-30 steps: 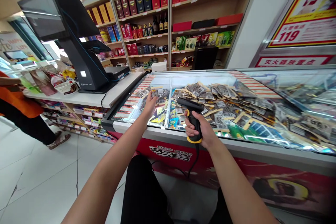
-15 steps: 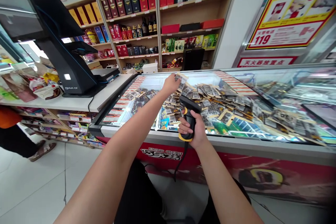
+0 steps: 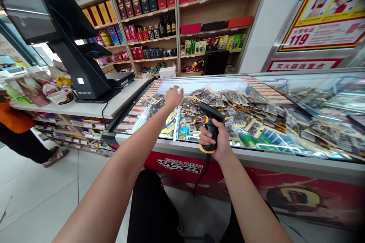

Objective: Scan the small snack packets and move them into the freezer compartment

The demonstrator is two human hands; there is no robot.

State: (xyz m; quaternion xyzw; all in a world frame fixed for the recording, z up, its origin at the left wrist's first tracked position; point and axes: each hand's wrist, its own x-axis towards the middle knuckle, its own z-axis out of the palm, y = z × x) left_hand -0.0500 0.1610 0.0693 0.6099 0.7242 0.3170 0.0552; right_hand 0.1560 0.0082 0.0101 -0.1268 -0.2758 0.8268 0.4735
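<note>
I record stocked wooden shelving [image 3: 222, 9]. Right of the shelving: a white wall [image 3: 261, 34], then a red-and-yellow poster [image 3: 325, 19]. Left of it: a white counter [image 3: 128, 92], bright glazing [image 3: 46, 54] beyond. Nearer me than it: pale floor tiles [image 3: 51, 201], dark joints.

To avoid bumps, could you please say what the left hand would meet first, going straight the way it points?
The left hand would probably meet the display chest's far rim; the hand's height is unclear, so it might pass over toward the shelving.
</note>
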